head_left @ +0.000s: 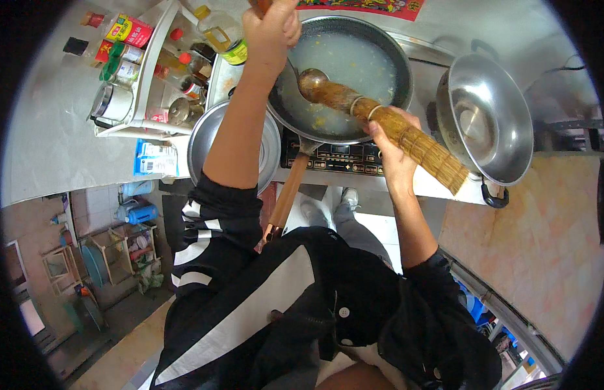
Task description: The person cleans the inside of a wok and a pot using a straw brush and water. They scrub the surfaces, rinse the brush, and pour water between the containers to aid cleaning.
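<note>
My left hand grips the brown handle of a metal ladle above the far-left rim of a frying pan. Cloudy water with yellow food bits covers the pan's bottom. In my right hand is a bamboo pot-scrubbing brush, bound with bands and slanting over the pan's near right side. Its worn bristle end meets the bowl of the ladle; the contact spot is partly hidden. The pan's wooden handle points toward my body. Beneath the pan is an induction cooker with a control panel.
A steel wok with black handles stands tilted at right. Under my left forearm lies a round steel lid or basin. A white rack of sauce bottles and jars stands left, beside an oil bottle and a blue-white packet.
</note>
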`<move>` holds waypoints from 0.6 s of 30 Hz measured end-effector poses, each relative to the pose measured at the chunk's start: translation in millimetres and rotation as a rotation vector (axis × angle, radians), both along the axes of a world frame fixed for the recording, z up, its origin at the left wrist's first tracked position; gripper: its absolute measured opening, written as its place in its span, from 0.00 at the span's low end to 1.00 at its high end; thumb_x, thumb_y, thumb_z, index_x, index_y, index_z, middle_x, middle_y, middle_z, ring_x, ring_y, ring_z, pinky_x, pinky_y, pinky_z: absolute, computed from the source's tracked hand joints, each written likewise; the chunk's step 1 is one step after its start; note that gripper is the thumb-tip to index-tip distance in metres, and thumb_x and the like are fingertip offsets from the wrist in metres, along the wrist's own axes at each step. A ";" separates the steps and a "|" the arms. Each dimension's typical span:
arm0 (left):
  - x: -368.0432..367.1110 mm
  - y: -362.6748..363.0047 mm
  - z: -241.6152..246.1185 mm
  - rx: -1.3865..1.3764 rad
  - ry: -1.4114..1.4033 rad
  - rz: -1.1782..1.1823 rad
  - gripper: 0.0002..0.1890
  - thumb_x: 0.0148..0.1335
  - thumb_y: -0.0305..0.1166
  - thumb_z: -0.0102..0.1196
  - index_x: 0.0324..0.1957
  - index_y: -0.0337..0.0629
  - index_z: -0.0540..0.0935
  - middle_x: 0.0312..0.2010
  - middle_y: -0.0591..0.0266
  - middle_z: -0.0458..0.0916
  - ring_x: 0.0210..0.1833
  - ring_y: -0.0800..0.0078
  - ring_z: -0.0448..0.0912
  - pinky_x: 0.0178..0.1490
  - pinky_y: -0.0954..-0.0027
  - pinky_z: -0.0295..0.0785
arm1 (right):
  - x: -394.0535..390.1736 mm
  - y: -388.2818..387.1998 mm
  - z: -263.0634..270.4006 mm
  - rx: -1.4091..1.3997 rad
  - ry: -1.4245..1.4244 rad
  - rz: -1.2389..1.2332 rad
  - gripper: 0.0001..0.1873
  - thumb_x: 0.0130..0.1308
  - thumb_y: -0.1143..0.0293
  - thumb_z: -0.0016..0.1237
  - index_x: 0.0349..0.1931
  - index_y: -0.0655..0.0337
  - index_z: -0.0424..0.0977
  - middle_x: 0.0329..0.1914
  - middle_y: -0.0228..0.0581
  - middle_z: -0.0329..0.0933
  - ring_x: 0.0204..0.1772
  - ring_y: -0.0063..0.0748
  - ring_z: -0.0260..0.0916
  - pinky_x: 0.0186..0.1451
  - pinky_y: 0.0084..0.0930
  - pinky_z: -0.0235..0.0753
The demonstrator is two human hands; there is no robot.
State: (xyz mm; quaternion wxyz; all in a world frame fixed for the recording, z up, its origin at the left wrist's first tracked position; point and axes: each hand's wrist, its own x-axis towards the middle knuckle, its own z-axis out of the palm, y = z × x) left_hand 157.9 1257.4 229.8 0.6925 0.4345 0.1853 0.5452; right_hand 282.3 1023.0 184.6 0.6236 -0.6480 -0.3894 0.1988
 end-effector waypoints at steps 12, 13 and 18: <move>37.6 -41.1 -18.5 0.616 0.729 0.183 0.19 0.55 0.39 0.59 0.15 0.38 0.71 0.12 0.71 0.69 0.19 0.85 0.64 0.22 0.75 0.59 | 34.9 -19.3 -11.3 0.044 0.002 -0.203 0.25 0.54 0.61 0.59 0.46 0.67 0.66 0.43 0.42 0.69 0.47 0.32 0.68 0.52 0.28 0.66; 45.8 -46.1 -23.4 0.703 0.694 0.201 0.20 0.56 0.39 0.58 0.14 0.38 0.70 0.12 0.73 0.66 0.18 0.86 0.61 0.22 0.75 0.57 | 35.4 -23.3 -10.5 0.030 0.003 -0.224 0.25 0.54 0.61 0.59 0.46 0.67 0.66 0.43 0.42 0.70 0.47 0.32 0.68 0.52 0.28 0.66; 70.6 -55.5 -37.9 0.933 0.728 0.024 0.17 0.52 0.37 0.61 0.17 0.37 0.71 0.12 0.63 0.71 0.16 0.74 0.66 0.22 0.71 0.63 | 40.5 -39.8 1.0 0.053 0.094 -0.236 0.23 0.56 0.69 0.56 0.47 0.68 0.63 0.43 0.45 0.68 0.43 0.34 0.72 0.46 0.30 0.77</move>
